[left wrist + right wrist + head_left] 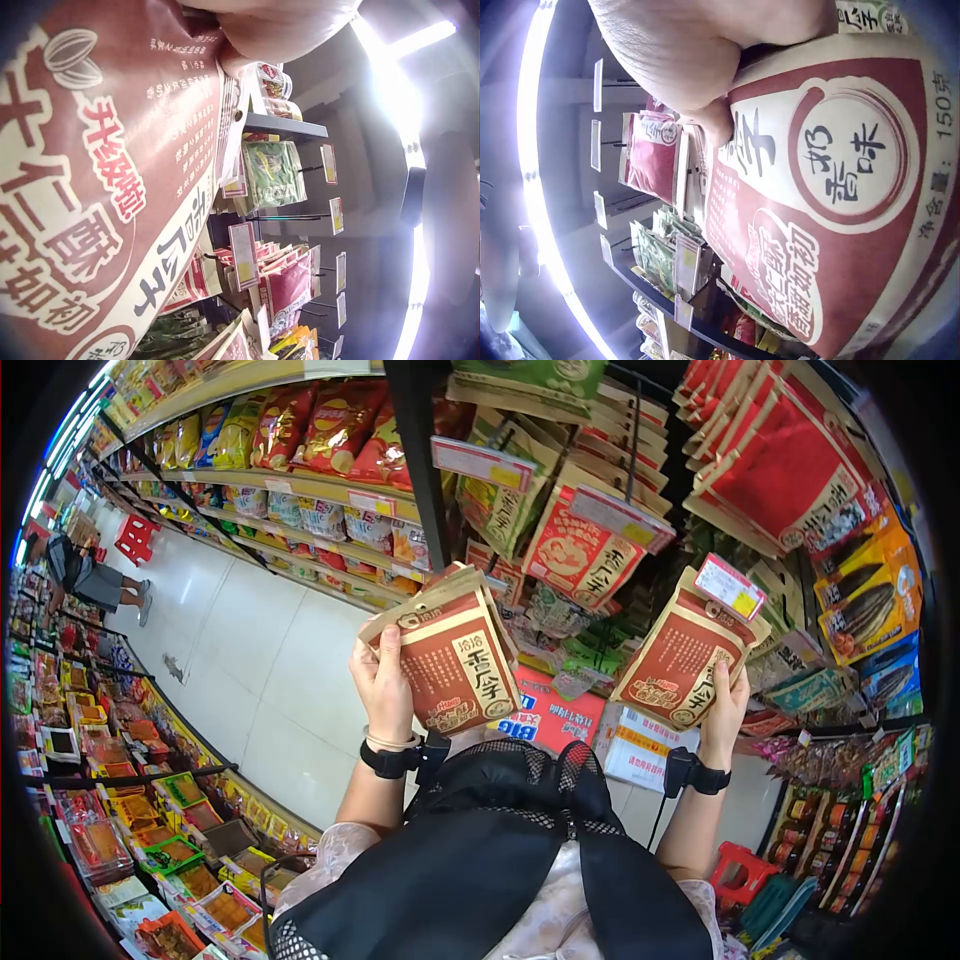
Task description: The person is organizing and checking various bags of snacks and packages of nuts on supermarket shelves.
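Note:
My left hand [382, 678] grips a few red-brown and tan sunflower seed bags [462, 672] by their left edge, thumb across the front. They are held up before my chest, tilted slightly. In the left wrist view the front bag [112, 150] fills the left side, its seed picture showing. My right hand [724, 705] pinches the lower right edge of a matching seed bag [670, 665], at the front of a row on the rack. A pink-edged price tag [730, 586] overlaps its top corner. In the right wrist view my thumb lies on that bag's front [817, 172].
Red seed bags [585, 550] and green bags [500, 490] hang on hooks ahead. Chip bags [335, 425] line shelves to the left. Low bins of packaged snacks [180, 810] curve along the left. A person [90, 575] stands down the aisle by a red stool [137, 538].

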### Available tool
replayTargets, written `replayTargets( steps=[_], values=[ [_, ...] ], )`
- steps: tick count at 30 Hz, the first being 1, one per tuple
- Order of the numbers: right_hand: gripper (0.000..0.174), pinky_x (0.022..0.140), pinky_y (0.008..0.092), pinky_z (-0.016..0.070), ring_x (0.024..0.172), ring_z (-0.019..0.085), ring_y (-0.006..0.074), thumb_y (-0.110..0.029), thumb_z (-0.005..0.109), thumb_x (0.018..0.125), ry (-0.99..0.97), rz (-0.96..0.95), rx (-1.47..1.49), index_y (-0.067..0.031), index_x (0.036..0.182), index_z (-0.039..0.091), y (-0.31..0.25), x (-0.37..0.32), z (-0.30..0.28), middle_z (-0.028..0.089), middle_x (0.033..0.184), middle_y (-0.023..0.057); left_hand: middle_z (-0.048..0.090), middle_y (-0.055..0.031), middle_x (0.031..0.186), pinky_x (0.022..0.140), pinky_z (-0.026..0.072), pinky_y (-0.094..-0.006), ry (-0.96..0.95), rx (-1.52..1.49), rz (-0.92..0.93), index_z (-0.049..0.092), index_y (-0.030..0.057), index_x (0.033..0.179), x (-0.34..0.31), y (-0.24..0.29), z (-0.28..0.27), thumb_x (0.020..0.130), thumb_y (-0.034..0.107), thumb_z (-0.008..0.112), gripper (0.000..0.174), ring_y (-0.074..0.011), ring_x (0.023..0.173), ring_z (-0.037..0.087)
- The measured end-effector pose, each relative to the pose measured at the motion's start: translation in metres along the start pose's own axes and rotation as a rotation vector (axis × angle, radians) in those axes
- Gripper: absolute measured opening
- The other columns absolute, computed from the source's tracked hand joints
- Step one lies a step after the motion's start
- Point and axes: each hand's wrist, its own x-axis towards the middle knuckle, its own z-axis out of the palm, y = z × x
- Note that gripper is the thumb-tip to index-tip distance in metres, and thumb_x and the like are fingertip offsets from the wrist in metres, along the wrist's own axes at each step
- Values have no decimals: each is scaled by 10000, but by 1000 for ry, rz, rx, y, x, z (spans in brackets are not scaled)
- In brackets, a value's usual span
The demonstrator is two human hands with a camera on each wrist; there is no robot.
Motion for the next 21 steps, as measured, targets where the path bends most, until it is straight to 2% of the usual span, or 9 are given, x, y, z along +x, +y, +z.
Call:
replayTargets(
  steps=[3,7,8,10,13,14,16,18,21],
  values=[
    [284,834,247,425,933,550,120,-85,520,920,26,-90,-177,44,1173,502,-2,-24,-19,600,1051,70,630,-74,920,759,446,-257,67,-85,-35,560,-32,994,-9,-2,9,940,144,511,191,-104,830,563],
    [315,857,260,420,964,546,134,-53,529,909,88,-213,-67,31,1208,474,17,-50,-57,590,1080,86,629,-74,927,755,446,-254,82,-142,-64,551,-29,1000,-21,-2,21,937,151,517,193,-104,827,564],
    [343,879,284,429,991,552,162,-122,519,934,40,-181,12,10,1241,438,40,-54,-93,570,1121,94,628,-71,923,751,446,-253,87,-130,-58,550,-27,1009,-23,-3,23,939,155,516,198,-105,819,565],
    [396,882,321,448,1012,553,187,-272,492,954,235,-271,240,-25,1255,422,20,-49,-70,551,1152,88,628,-68,919,748,447,-253,69,-128,-53,549,-24,1019,-27,-6,25,940,159,514,202,-106,811,565],
    [498,897,372,468,1046,546,205,-463,406,948,418,-3,484,-79,1265,428,13,-47,-63,535,1191,83,607,-87,1013,799,460,-277,80,-9,-77,542,2,1039,-35,-14,21,931,180,534,209,-140,903,572],
    [463,891,378,479,1038,553,219,-439,431,943,369,103,708,-86,1241,445,30,-43,-73,560,1150,88,607,-89,1011,797,465,-281,50,22,-78,543,6,1037,-35,-19,17,931,184,533,207,-142,902,574],
    [336,724,321,503,811,545,183,-375,500,909,-254,-63,999,-69,1042,538,27,-36,-59,550,823,43,608,-95,1009,794,473,-286,56,27,-49,543,1,1044,-35,-29,14,933,189,530,219,-145,902,579],
    [222,663,260,427,708,433,135,-248,508,908,-388,132,1620,-33,957,529,31,-30,-42,446,717,16,610,-100,1011,786,473,-284,32,-29,-105,543,-13,1058,-43,-7,29,937,200,524,245,-145,894,580],
    [223,679,244,432,719,448,124,-216,484,911,-626,197,1716,-11,986,527,36,-20,-31,462,722,12,608,-102,1015,782,469,-282,49,5,-63,539,-28,1079,-44,-9,28,942,211,515,277,-143,886,578]
  ],
)
